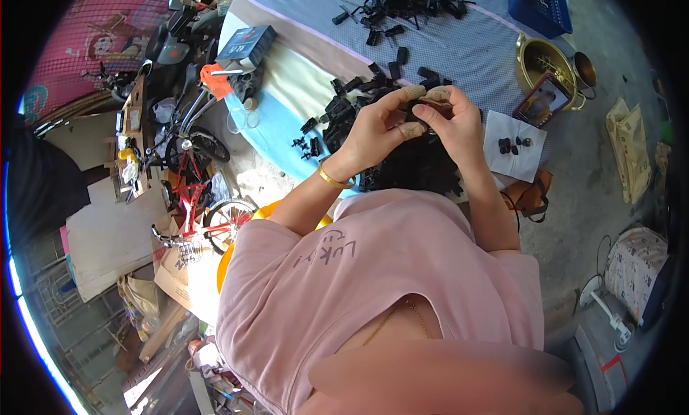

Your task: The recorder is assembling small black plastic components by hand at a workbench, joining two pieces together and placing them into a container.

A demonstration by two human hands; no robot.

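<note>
My left hand (375, 130) and my right hand (459, 126) meet over the near part of a cloth-covered table (291, 74). Both have bent fingers pinched together, with beige covers on some fingertips. Something small and dark seems to sit between them, but the fingers hide most of it. Under and beside my left hand spreads a heap of small black plastic parts (341, 121). More black parts (409, 10) lie in a loose pile at the far side. A dark mass (413, 167) fills the space below my wrists, its kind unclear.
Right of my hands lies white paper (530, 170) with several dark pieces. A phone (543, 101) leans against a brass-coloured pot (527, 56). Farther back stands a blue basket (535, 17). A blue box (247, 45) and orange cloth (215, 81) are at left, near a red bicycle (190, 192).
</note>
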